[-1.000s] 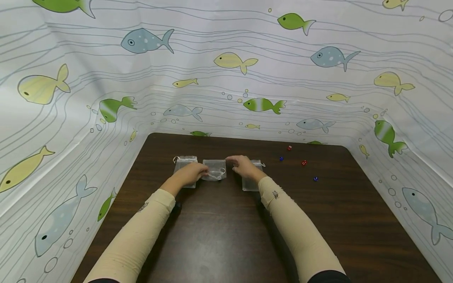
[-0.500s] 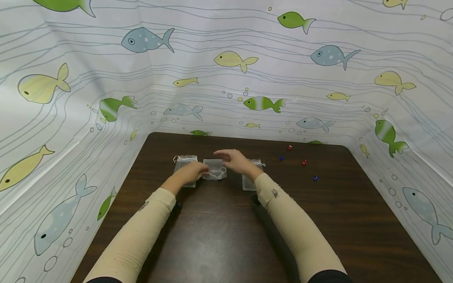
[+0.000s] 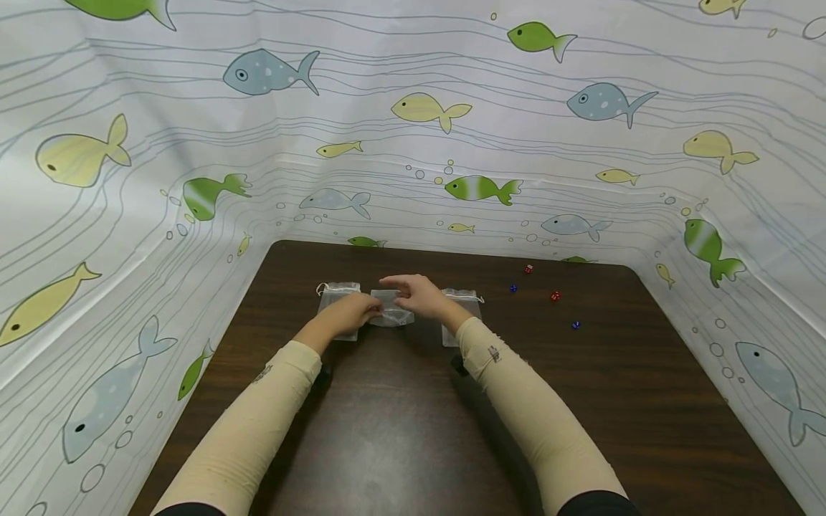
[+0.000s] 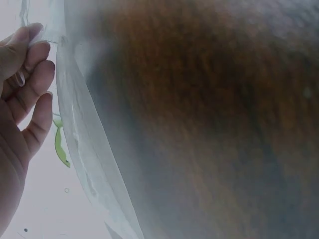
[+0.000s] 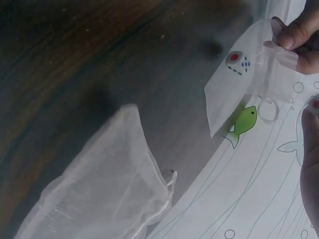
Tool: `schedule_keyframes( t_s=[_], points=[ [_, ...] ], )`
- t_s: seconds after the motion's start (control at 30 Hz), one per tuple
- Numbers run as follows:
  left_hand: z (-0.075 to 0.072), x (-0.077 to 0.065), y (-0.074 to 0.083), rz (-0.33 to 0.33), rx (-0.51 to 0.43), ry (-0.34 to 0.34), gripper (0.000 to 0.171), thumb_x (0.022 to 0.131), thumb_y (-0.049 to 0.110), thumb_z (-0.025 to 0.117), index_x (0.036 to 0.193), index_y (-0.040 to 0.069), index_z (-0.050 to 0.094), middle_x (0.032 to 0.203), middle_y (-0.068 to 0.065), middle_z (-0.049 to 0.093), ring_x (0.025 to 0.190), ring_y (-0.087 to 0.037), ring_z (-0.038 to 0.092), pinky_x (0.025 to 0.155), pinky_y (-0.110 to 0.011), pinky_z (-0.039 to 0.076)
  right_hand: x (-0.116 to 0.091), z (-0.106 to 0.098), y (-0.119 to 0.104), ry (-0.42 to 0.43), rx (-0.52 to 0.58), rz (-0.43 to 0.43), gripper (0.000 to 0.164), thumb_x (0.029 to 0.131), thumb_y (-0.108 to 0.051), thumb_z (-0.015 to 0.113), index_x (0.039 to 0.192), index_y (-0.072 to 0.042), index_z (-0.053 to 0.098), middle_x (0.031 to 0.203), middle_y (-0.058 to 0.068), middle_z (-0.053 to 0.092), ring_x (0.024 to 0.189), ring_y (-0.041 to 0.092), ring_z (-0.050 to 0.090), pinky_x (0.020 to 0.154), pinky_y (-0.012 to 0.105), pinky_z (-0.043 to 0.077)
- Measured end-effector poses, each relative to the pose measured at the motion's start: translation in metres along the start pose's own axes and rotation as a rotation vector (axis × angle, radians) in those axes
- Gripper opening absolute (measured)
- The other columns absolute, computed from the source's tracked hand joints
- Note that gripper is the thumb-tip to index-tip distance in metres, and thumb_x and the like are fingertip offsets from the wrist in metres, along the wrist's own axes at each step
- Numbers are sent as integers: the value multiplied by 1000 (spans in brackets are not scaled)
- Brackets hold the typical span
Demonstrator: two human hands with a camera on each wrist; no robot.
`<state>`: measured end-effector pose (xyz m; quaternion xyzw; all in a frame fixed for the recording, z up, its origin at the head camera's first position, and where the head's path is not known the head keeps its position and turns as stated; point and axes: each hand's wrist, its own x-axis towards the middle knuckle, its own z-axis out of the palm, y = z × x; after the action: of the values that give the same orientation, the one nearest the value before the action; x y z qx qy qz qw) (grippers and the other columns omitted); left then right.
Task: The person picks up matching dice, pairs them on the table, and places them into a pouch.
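Note:
In the head view my left hand [image 3: 348, 314] pinches the edge of the middle sheer drawstring bag [image 3: 391, 315]. The left wrist view shows its thumb and fingertips together on the thin fabric. My right hand [image 3: 419, 295] hovers over this bag's right side, one finger stretched leftward. In the right wrist view, a white die [image 5: 238, 61] with red and blue pips shows through the bag held by the left hand [image 5: 301, 40]. The right hand [image 5: 310, 164] is cut off at that view's edge; a small reddish spot shows by its fingertip, too cropped to identify.
Another sheer bag [image 3: 330, 295] lies on the left, partly under the left hand, and a third [image 3: 461, 333] on the right. Two red dice [image 3: 556, 296] and two blue dice [image 3: 576, 325] are scattered farther right on the dark wooden table [image 3: 387, 430]. A fish-print curtain [image 3: 413, 158] surrounds it.
My right hand has moved leftward from beside the right bag to above the middle bag. The left hand stays at the middle bag's edge. The bag's drawstring loop is now covered from view.

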<state>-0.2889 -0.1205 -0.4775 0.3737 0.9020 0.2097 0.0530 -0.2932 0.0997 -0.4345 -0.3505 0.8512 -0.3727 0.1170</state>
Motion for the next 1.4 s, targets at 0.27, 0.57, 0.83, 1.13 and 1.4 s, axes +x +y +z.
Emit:
schedule_keyframes(
  t_s=[0.27,0.57,0.83,1.13,1.4],
  points=[
    [-2,0,-1,-15,5,1,14,102,11,62,110,4,72,100,-7,73,90,-22,69,83,-40,56,-1,0,6,55,-16,66,46,102,-1,59,148,-2,51,149,16,53,134,30,54,104,36,49],
    [-2,-4,-2,8,-1,41,12,102,10,61,106,6,71,97,-6,71,84,-19,65,80,-40,54,-6,4,24,-61,-156,203,63,93,-21,75,147,-2,51,144,15,57,133,31,54,108,43,45],
    [-5,-4,-4,5,-33,81,13,103,13,62,107,6,71,97,-4,68,85,-18,63,79,-39,53,-8,4,27,19,-176,160,34,97,-15,70,130,-4,68,121,11,71,110,25,68,91,36,56],
    [-15,-4,2,7,-130,197,12,101,14,64,106,6,72,93,-3,69,80,-16,62,74,-39,53,-10,-6,18,86,-170,113,20,99,-14,69,116,-7,76,110,6,75,94,16,69,81,31,55],
    [-29,-7,11,-58,-325,269,15,103,15,63,111,7,72,94,-4,69,78,-18,57,72,-36,49,-16,-21,7,133,18,112,20,100,-15,67,115,-5,75,106,8,75,91,18,71,81,36,59]
  ],
)
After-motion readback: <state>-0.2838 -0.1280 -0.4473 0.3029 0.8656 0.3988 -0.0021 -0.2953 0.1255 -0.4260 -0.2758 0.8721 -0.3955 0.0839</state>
